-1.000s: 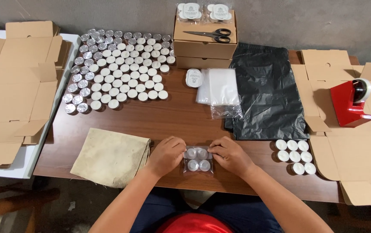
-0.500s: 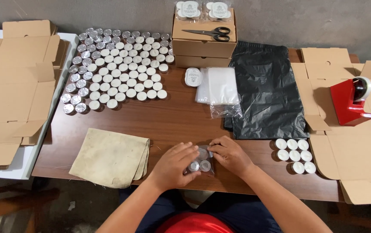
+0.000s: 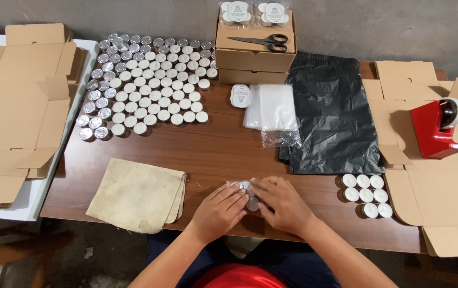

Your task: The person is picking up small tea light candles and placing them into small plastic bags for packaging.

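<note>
My left hand [image 3: 221, 212] and my right hand [image 3: 281, 204] lie flat over a small clear bag of tealight candles [image 3: 245, 186] near the front edge of the brown table [image 3: 213, 146]. Both palms press on the bag and cover most of it; only its top edge and one candle show between my fingers. A beige cloth [image 3: 137, 194] lies just left of my left hand. A small group of white tealights [image 3: 366, 194] stands to the right of my right hand.
Many tealights [image 3: 146, 85] fill the back left. Stacked cardboard boxes [image 3: 253, 50] with scissors [image 3: 259, 41] stand at the back, clear bags [image 3: 271, 109] and black bags [image 3: 330, 112] in the middle. Flat cardboard [image 3: 18, 112] lies left, a red tape dispenser [image 3: 436, 128] right.
Both hands have slid inward over the bag of candles. A second ago they held its side edges with the candles showing; now they cover it almost fully.
</note>
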